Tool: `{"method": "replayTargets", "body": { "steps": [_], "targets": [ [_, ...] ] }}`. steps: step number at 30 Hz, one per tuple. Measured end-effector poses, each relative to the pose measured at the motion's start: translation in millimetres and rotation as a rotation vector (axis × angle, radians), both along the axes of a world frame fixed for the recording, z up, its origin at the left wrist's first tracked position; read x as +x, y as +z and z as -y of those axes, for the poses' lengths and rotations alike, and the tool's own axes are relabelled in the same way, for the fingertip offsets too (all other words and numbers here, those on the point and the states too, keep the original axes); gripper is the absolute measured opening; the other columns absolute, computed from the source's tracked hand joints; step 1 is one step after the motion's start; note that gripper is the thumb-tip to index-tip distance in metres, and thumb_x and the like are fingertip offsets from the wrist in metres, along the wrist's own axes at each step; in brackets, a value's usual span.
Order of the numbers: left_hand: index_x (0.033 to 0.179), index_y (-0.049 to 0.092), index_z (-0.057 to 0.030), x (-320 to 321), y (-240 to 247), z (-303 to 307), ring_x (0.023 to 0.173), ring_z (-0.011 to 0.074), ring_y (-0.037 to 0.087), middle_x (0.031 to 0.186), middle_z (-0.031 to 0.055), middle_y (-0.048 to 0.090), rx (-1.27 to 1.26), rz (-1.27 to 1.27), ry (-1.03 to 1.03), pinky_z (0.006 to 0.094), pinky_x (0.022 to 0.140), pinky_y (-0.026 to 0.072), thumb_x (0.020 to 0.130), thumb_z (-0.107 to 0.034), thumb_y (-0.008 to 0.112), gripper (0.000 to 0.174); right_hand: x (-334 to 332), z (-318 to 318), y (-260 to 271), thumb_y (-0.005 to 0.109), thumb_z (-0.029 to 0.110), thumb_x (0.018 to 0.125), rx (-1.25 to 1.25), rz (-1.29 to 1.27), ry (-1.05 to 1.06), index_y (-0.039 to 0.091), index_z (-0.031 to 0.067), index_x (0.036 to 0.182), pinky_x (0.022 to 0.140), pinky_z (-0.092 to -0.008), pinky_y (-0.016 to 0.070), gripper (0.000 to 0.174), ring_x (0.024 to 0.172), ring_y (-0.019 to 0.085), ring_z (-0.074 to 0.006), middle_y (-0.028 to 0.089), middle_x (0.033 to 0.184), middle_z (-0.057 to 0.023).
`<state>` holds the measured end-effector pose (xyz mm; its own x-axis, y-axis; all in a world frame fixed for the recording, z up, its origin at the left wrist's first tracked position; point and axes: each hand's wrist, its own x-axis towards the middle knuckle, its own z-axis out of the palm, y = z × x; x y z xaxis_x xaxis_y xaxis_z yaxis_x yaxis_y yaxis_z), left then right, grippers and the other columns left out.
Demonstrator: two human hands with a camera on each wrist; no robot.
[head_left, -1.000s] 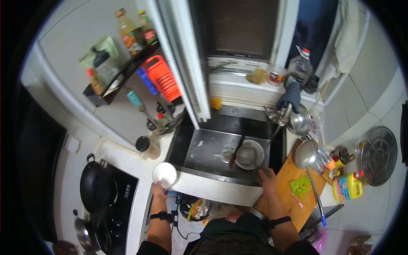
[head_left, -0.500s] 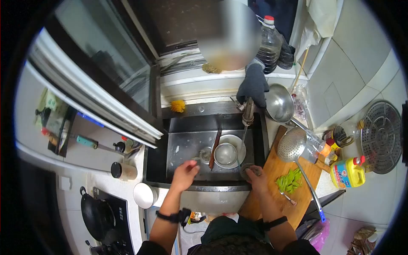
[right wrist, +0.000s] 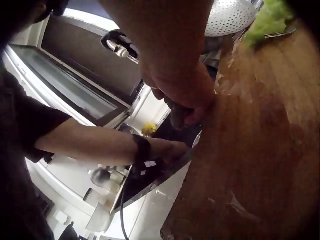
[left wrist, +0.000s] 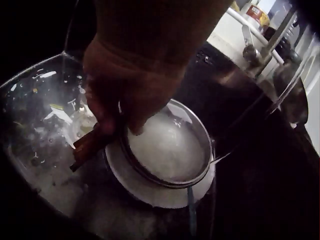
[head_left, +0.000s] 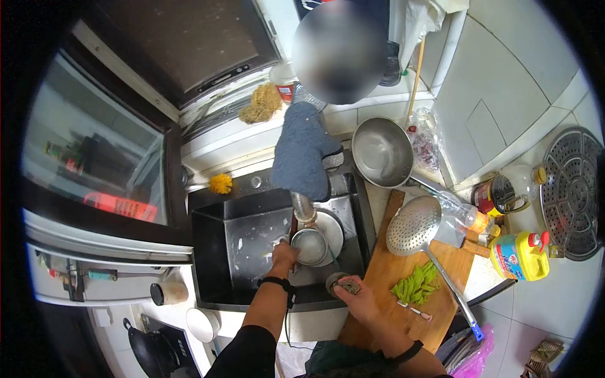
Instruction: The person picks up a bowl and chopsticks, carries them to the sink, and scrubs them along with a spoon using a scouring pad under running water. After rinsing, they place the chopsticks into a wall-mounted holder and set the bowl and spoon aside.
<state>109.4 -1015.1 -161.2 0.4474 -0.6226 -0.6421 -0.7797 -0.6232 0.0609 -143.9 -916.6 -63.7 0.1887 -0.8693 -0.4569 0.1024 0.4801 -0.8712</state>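
Note:
My left hand reaches down into the sink. In the left wrist view its fingers curl round a brown wooden handle, whose far end the hand hides. Beside those fingers, a round metal bowl with a pale, cloudy inside sits over a white bowl. My right hand grips a grey-brown scouring pad above the front right edge of the sink. The faucet, draped with a dark grey cloth, overhangs the bowls.
Chopped green vegetables and a peeler-like tool lie on the cutting board at right. A skimmer lies across it. Nearby are a metal pan and a yellow jug. Another white bowl stands left of the sink.
My left hand has let go of the white bowl on the left counter, moved right and reached into the sink to the wooden handle. My right hand keeps the scouring pad. The view has shifted.

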Motion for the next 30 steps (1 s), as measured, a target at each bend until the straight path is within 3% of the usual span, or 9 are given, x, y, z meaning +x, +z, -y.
{"method": "replayTargets", "body": {
  "steps": [4,6,10,17,19,22,25,28,30],
  "targets": [
    [0.113,0.057,-0.0032,-7,-7,4,0.109,0.0328,0.056,0.116,0.0198,0.057,-0.051,0.093,0.067,0.0395,0.091,0.046,0.083,-0.028,0.056,0.039,-3,3,7,0.069,0.017,0.081,0.044,-0.06,0.081,0.06,0.0077,0.095,0.071,-0.0259,0.0466,0.02,0.078,0.056,-0.0102,0.061,0.083,-0.0005],
    [0.113,0.057,-0.0034,-6,-7,7,0.109,0.0327,0.056,0.116,0.019,0.058,-0.033,0.091,-0.018,0.0389,0.091,0.0466,0.085,-0.023,0.052,0.034,-4,6,18,0.067,0.009,0.082,0.059,-0.051,0.104,0.059,0.0075,0.094,0.072,-0.0216,0.0452,0.015,0.082,0.053,-0.0065,0.059,0.089,0.0008],
    [0.11,0.059,-0.0035,-7,4,9,0.106,0.0331,0.058,0.112,0.0178,0.06,-0.023,0.147,-0.083,0.0383,0.09,0.0475,0.087,-0.017,0.047,0.03,0,9,29,0.067,0.009,0.082,0.048,-0.041,0.092,0.059,0.0071,0.094,0.072,-0.0218,0.0455,0.015,0.081,0.054,-0.0069,0.059,0.089,0.0008],
    [0.102,0.064,-0.0023,-1,14,5,0.103,0.0344,0.059,0.104,0.0201,0.063,-0.222,0.082,-0.107,0.04,0.089,0.0479,0.082,-0.015,0.052,0.026,3,-2,17,0.068,0.013,0.081,0.11,0.11,-0.009,0.059,0.0057,0.098,0.066,-0.0243,0.0464,0.021,0.074,0.056,-0.0096,0.06,0.082,-0.0008],
    [0.102,0.064,-0.0017,-3,40,2,0.105,0.0344,0.058,0.104,0.021,0.063,-0.248,0.061,-0.087,0.0407,0.089,0.0478,0.08,-0.015,0.054,0.028,2,-1,14,0.068,0.016,0.081,0.073,0.055,0.004,0.058,0.0047,0.1,0.063,-0.0255,0.0467,0.025,0.07,0.056,-0.0108,0.061,0.079,-0.0019],
    [0.1,0.063,0.0013,4,68,-4,0.09,0.0337,0.065,0.099,0.0215,0.064,-0.314,0.021,-0.111,0.0388,0.081,0.0517,0.077,-0.018,0.055,0.031,1,6,20,0.067,0.016,0.081,-0.003,-0.072,0.023,0.057,0.0036,0.102,0.062,-0.0259,0.0472,0.027,0.07,0.056,-0.0111,0.061,0.08,-0.0025],
    [0.096,0.063,0.0024,17,81,-6,0.068,0.0284,0.067,0.093,0.0191,0.065,-0.208,-0.384,0.192,0.0367,0.067,0.0547,0.074,-0.019,0.06,0.031,4,20,38,0.066,0.015,0.081,-0.029,-0.068,-0.01,0.057,0.0028,0.104,0.066,-0.0259,0.0473,0.028,0.074,0.056,-0.0113,0.061,0.085,-0.0029],
    [0.108,0.055,0.0027,4,84,-18,0.062,0.0234,0.066,0.091,0.0153,0.064,-0.275,-0.665,0.443,0.0299,0.046,0.0518,0.079,-0.012,0.06,0.033,1,41,56,0.067,0.016,0.08,0.015,-0.13,0.008,0.057,0.0023,0.107,0.072,-0.0268,0.0472,0.032,0.084,0.057,-0.0132,0.062,0.092,-0.0048],
    [0.114,0.053,0.0007,-9,78,-25,0.059,0.0209,0.064,0.088,0.013,0.064,-0.331,-0.777,0.506,0.0316,0.053,0.053,0.075,-0.013,0.063,0.042,1,59,38,0.068,0.019,0.079,-0.06,-0.187,0.019,0.057,0.0019,0.109,0.078,-0.0283,0.047,0.036,0.091,0.059,-0.0164,0.063,0.097,-0.0079]
  ]
}}
